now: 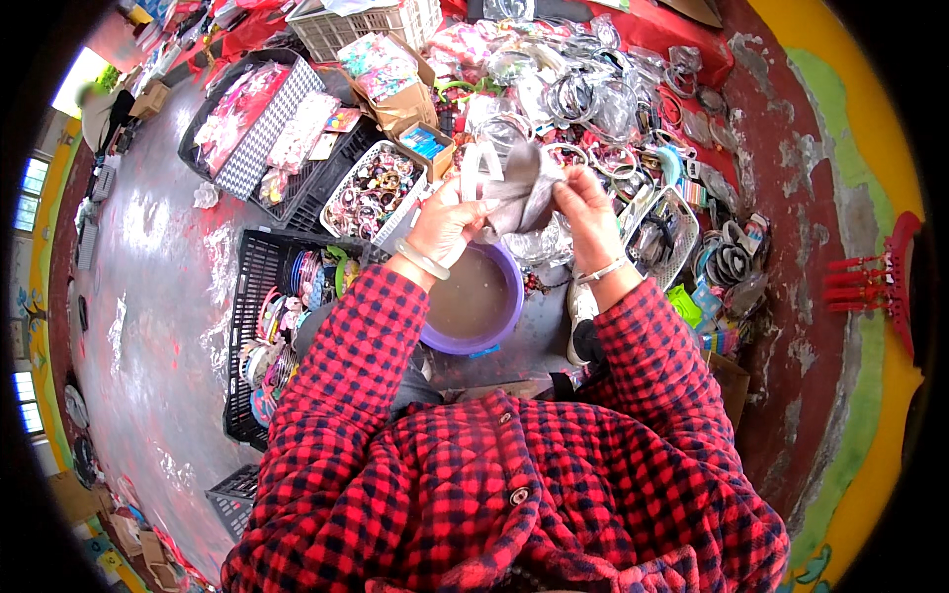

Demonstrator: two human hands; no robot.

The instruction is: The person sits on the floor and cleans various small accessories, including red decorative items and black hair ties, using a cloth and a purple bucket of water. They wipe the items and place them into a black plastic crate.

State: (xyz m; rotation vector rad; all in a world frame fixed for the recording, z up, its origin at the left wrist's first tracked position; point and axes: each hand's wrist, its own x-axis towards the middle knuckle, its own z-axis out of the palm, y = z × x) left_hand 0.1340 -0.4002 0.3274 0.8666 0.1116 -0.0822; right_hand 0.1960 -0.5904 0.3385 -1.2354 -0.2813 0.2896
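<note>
A grey cloth (529,193) is stretched between my two hands above a purple basin (516,301) of murky water. My left hand (441,227) is closed, its thumb and fingers pinching a white angular loop-shaped piece (471,176) beside the cloth; the exact kind of this piece does not show. The cloth's right side is gripped in my right hand (590,212), with thumb and fingers pressed together. Part of the basin's far rim is hidden behind my hands and the cloth.
A heap of bagged headbands (583,94) spreads beyond my hands. A white basket of small hair ties (374,188) stands left of them, a black crate (240,341) of colourful headbands at my left. Another white basket (684,229) lies right, near a red wall (791,326).
</note>
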